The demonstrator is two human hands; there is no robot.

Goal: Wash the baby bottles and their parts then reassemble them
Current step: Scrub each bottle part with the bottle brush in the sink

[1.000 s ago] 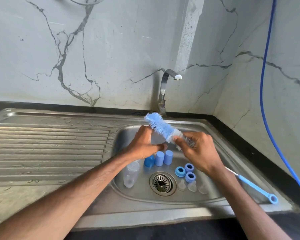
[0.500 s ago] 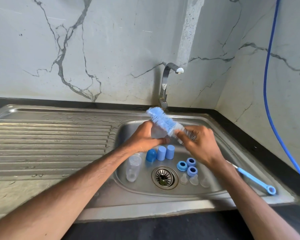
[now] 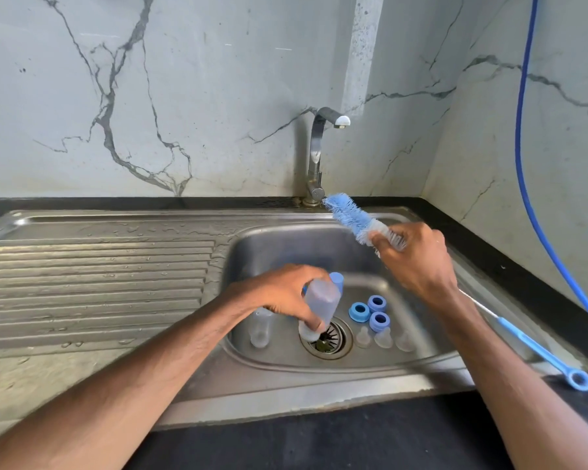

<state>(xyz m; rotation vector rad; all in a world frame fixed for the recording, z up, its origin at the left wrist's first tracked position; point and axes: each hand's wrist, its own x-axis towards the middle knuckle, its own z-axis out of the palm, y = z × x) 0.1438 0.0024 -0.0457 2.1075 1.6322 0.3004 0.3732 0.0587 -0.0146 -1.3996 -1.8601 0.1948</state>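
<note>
My left hand (image 3: 286, 295) grips a clear baby bottle (image 3: 319, 308), tilted with its lower end over the drain (image 3: 330, 337) of the steel sink (image 3: 431, 359). My right hand (image 3: 414, 262) holds a blue bottle brush (image 3: 352, 217) just below its bristles, over the basin's right side; its long handle (image 3: 540, 356) trails along my forearm. In the basin lie another clear bottle (image 3: 262, 329), three blue collar rings (image 3: 370, 312), three clear teats (image 3: 384, 339) and a blue cap (image 3: 336, 278) partly hidden behind the held bottle.
A tap (image 3: 318, 154) rises behind the basin against the marble wall. A wet ribbed drainboard (image 3: 95, 276) spreads to the left. A blue hose (image 3: 537, 198) hangs down the right wall. Dark countertop (image 3: 319, 439) runs along the front.
The brush has come out of the bottle. My left hand has lowered the bottle toward the drain and tilted it, while my right hand moved the brush up and to the right.
</note>
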